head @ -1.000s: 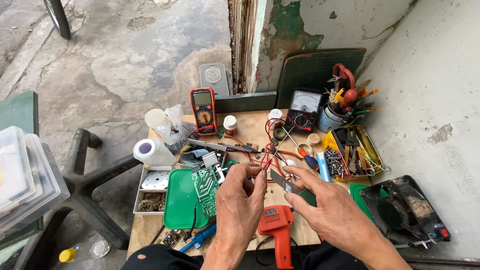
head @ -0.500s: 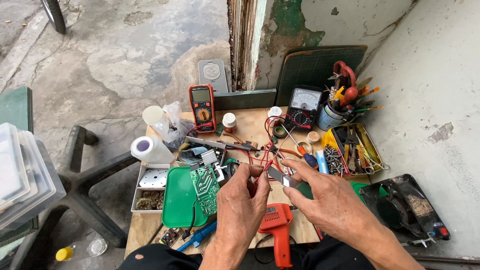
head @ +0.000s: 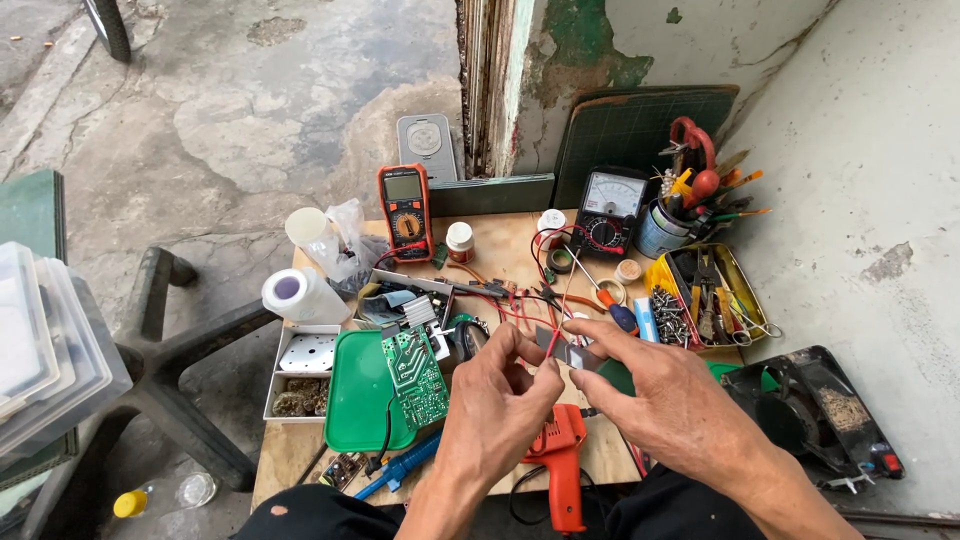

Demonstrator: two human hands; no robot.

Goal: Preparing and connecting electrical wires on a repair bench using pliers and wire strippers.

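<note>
Between both hands, a small grey metal piece (head: 568, 352) is now pinched by left hand (head: 500, 410) and right hand (head: 665, 400), lifted clear above the orange soldering gun (head: 560, 460).

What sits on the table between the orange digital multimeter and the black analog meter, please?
In the head view, a small white jar with a red lid stands between the orange multimeter and the black analog meter.

We list, beyond the grip: orange multimeter (head: 406, 209), analogue meter (head: 610, 208); left: green tray (head: 358, 405); below: orange soldering gun (head: 562, 462).
</note>
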